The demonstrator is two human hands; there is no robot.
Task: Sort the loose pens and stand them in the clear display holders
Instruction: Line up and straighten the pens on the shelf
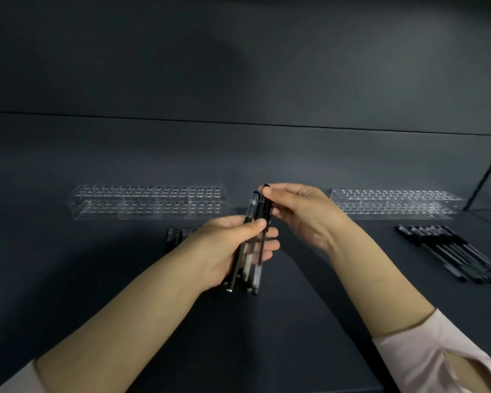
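1. The left clear holder (148, 201) has no pens in it.
2. The left hand (227, 251) curls its fingers round a bundle of pens (248, 259); the right hand (304, 214) pinches one black pen (268, 207) at its top.
3. The right clear holder (394, 204) is unfilled too, and a row of black pens (451, 251) lies on the table (97, 279). Nearly everything remains.

black and clear pens (250, 245), clear dotted holders (149, 202), dark grey table (97, 265), pale pink sleeve (425, 355)

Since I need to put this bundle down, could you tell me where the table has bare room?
Bare table lies in front of the left holder and in the near middle. Crowded: the pen row before the right holder; more pens behind your left hand.
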